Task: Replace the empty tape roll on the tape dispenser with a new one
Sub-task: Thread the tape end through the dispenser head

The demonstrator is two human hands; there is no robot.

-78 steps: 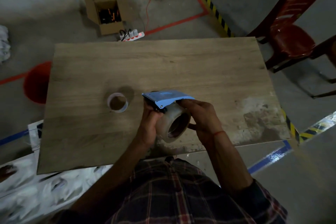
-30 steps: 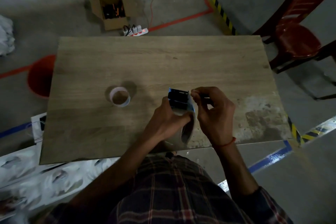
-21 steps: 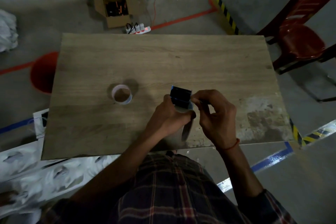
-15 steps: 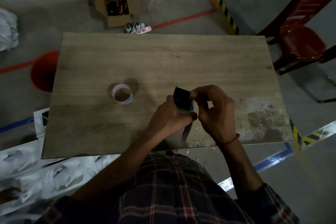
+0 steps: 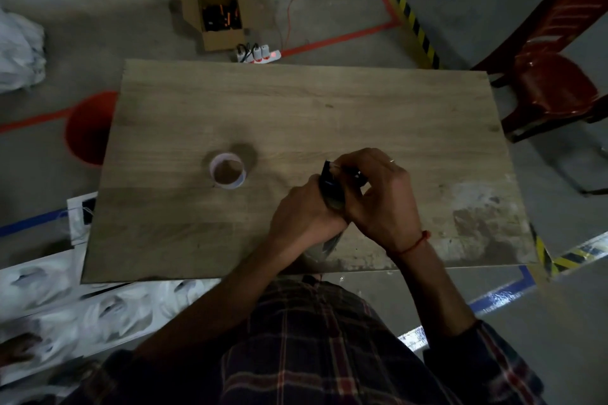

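Observation:
The tape dispenser (image 5: 330,181) shows as a dark edge between my two hands, above the near middle of the wooden table (image 5: 329,108). The new clear tape roll (image 5: 324,248) sits on it; only its lower rim shows below my left wrist. My left hand (image 5: 304,214) is wrapped around the dispenser and roll from the left. My right hand (image 5: 375,194) grips the dispenser's top from the right, its fingertips pinched at the upper edge. The empty white tape core (image 5: 227,170) stands alone on the table, well to the left of my hands.
A red chair (image 5: 552,76) stands past the table's right end and a red bucket (image 5: 87,126) by its left edge. On the floor behind are an open cardboard box (image 5: 215,10) and a power strip (image 5: 258,54). White bags (image 5: 65,306) lie at the near left.
The blue dispenser has been turned from flat-side-up to edge-on, so the roll is mostly hidden. My right hand has closed over its top and both hands sit tighter together.

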